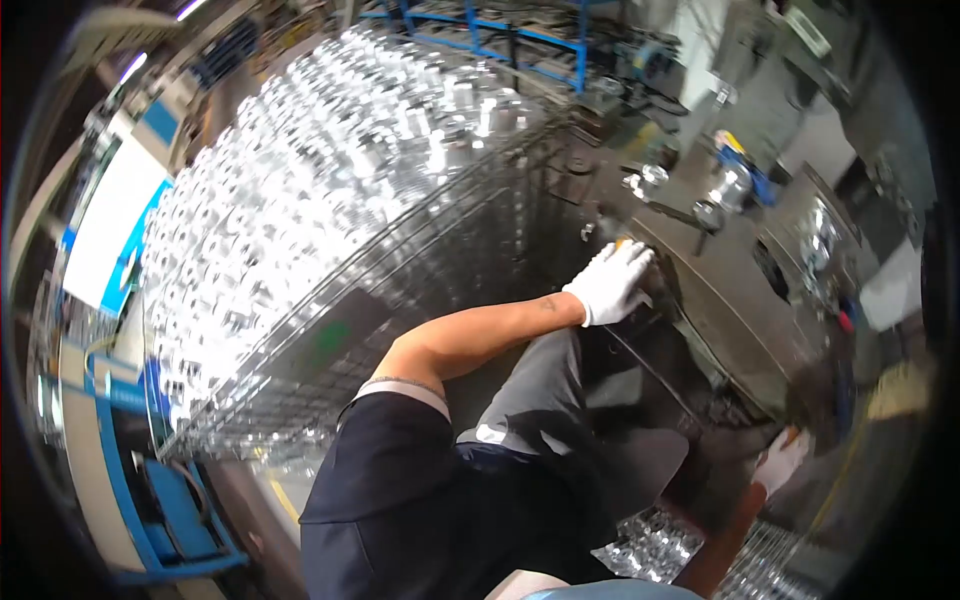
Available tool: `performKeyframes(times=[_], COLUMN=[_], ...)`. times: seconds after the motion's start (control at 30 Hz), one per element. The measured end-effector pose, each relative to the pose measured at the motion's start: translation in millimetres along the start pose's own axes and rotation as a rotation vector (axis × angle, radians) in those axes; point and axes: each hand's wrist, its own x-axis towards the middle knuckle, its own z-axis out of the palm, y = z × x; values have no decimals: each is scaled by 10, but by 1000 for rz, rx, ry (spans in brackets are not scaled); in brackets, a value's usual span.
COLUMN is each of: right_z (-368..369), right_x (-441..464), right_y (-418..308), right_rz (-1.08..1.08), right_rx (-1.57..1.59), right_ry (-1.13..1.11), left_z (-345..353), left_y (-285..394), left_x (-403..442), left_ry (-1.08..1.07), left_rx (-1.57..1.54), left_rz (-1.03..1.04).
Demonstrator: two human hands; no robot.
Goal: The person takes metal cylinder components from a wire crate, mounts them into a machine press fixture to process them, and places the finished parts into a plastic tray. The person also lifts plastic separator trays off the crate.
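My left hand [613,284], in a white glove, rests at the near edge of a worn metal bench [735,300]; its fingers curve forward, the thumb stands apart, and a small orange spot shows beside it. Lower right, my right hand [782,461], also gloved, is at the bench's other corner, next to another orange spot, its fingers partly spread. Neither hand shows a held part. Beyond them on the bench are a shiny metal part [728,186] by a blue and yellow piece, and a smaller shiny part [648,180].
A wire cage [400,225] heaped with shiny metal parts [300,170] fills the left side. More such parts [655,545] lie at the bottom. A blue shelf rack [580,50] stands behind. A blue and white machine [110,250] is at the far left.
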Motion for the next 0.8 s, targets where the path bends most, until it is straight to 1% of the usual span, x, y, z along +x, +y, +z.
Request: performKeyframes(times=[0.07,0.13,0.17,0.2,0.23,0.27,0.3,0.33,0.4,0.43,0.47,0.5,0.53,0.57,0.6,0.67,0.73,0.77,0.8], right_z=[-3,185,125,8,-25,-95,-284,-435,-790,-551,-469,-582,-789,-690,-517,-490,-376,-333,-418], right_x=[12,10,19,-14,-16,18,19,63,229,417,575,745,912,1166,1384,1749,1980,2038,1987], right_y=[-20,118,21,-94,-212,-337,-456,-641,-1075,-904,-899,-1036,-1198,-1128,-1093,-1227,-1099,-1086,-1094], right_rz=[56,-16,4,31,39,-8,-26,78,252,-28,-148,-168,-160,-264,-374,-200,-430,-397,-397], right_rx=[-62,-32,-22,-18,-19,126,249,442,882,597,313,384,383,315,245,432,-56,-79,-81], right_ry=[-3,144,95,46,45,50,63,-25,-52,93,235,273,289,370,440,337,30,56,52], left_z=[-334,-931,-1176,-1495,-1827,-2253,-2540,-2821,-3206,-3381,-3565,-3683,-3765,-3787,-3741,-3771,-3794,-3819,-3857], left_y=[-30,-21,-133,-237,-419,-525,-886,-1265,-2053,-2434,-2755,-3045,-3245,-3735,-3609,-3537,-3677,-3586,-3366], left_x=[-82,-27,-32,-32,-27,-53,-209,-355,-606,-762,-939,-1034,-1229,-1487,-1430,-1395,-1470,-1443,-1398], left_ry=[11,43,200,256,353,114,134,145,284,315,321,166,92,71,91,-6,11,9,78], left_rx=[25,-13,17,80,226,324,520,713,831,892,916,910,794,972,866,896,918,918,911], left_rz=[-36,-55,-15,-39,41,-246,-304,-370,-572,-738,-908,-1132,-1174,-1163,-1204,-1202,-1198,-1195,-1190])
